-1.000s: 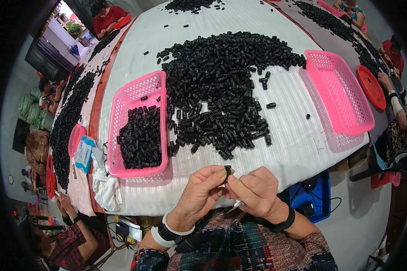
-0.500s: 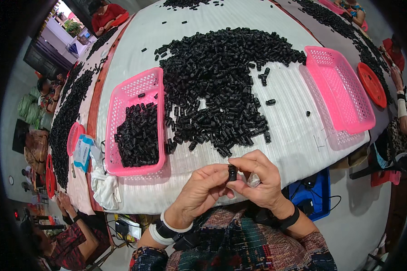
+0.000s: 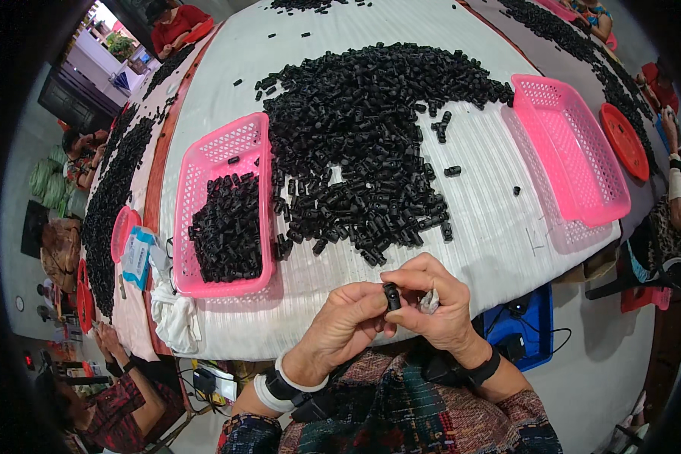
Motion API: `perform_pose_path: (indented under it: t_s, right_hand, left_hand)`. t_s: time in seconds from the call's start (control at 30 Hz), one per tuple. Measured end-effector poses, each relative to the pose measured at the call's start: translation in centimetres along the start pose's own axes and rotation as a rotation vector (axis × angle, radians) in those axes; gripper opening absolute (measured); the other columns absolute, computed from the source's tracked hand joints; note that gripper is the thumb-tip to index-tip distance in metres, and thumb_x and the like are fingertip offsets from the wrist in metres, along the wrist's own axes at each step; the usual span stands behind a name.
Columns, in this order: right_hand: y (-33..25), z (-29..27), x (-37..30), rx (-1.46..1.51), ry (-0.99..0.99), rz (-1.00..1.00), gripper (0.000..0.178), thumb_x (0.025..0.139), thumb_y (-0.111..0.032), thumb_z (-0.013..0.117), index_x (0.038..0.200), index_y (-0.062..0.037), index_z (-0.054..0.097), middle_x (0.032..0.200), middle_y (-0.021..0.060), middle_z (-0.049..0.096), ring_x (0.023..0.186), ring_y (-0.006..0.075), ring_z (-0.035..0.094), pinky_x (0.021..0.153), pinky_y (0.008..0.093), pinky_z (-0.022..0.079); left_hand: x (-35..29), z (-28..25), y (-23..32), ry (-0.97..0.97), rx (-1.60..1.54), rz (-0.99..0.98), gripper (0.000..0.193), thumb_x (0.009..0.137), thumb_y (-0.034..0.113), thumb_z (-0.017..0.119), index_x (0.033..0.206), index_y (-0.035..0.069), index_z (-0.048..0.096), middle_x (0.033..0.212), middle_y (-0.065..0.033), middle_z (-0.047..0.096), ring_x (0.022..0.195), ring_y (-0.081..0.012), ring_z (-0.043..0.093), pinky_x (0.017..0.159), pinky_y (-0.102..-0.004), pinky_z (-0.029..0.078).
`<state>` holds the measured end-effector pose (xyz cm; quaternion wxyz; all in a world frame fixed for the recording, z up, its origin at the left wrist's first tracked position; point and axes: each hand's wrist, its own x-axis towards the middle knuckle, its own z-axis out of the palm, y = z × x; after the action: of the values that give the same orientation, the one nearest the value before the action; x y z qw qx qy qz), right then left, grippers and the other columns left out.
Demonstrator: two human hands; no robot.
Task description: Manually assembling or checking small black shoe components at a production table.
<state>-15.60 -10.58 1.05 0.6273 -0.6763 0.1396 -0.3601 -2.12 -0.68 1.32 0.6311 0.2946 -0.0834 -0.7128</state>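
Note:
Close to the table's near edge, my left hand (image 3: 346, 317) and my right hand (image 3: 434, 304) meet in a pinch on one small black plastic cylinder (image 3: 392, 296). It stands nearly upright between thumbs and fingertips, with a lighter spot on its side. A crumpled whitish scrap (image 3: 429, 303) is tucked in my right hand's curled fingers; its kind is unclear. Just beyond my hands spreads a large heap of similar black cylinders (image 3: 356, 151). A pink basket (image 3: 181, 219) to the left holds many more of them.
An upright pink basket (image 3: 575, 151) and a red-orange tray (image 3: 624, 142) are at the right. Left are a white cloth (image 3: 175, 318) and a blue-and-white packet (image 3: 138, 256). A blue bin (image 3: 538, 333) with cables sits below the table edge. Several people work around the tables.
Both hands have shifted very slightly down and right, and the cylinder between them tilts a little differently. The heap and baskets stay as they were.

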Motion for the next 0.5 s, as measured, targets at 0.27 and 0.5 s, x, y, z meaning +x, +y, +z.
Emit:
perform_pose_path:
  t_s: [0.27,0.5]
  right_hand:
    - [0.8,-0.3,0.1,0.059,0.015,-0.037,0.038,0.068,-0.01,0.075,0.103,-0.0009,0.062,0.089,0.0033,0.051,0.071,0.0058,0.049,0.059,0.0173,0.041]
    - [0.6,-0.3,0.2,-0.043,0.014,-0.073,0.037,0.068,-0.005,0.072,0.103,-0.0017,0.062,0.09,0.0036,0.05,0.067,0.0051,0.049,0.057,0.0167,0.04]
  left_hand:
    - [0.2,1.0,0.0,-0.029,0.009,-0.029,0.022,0.086,0.013,0.057,0.101,-0.003,0.059,0.094,-0.0126,0.061,0.077,-0.0152,0.059,0.06,-0.0242,0.049]
    - [0.3,0.9,0.0,0.044,0.056,-0.031,0.023,0.085,0.016,0.057,0.102,0.0,0.055,0.088,-0.0086,0.06,0.073,-0.015,0.06,0.06,-0.026,0.052]
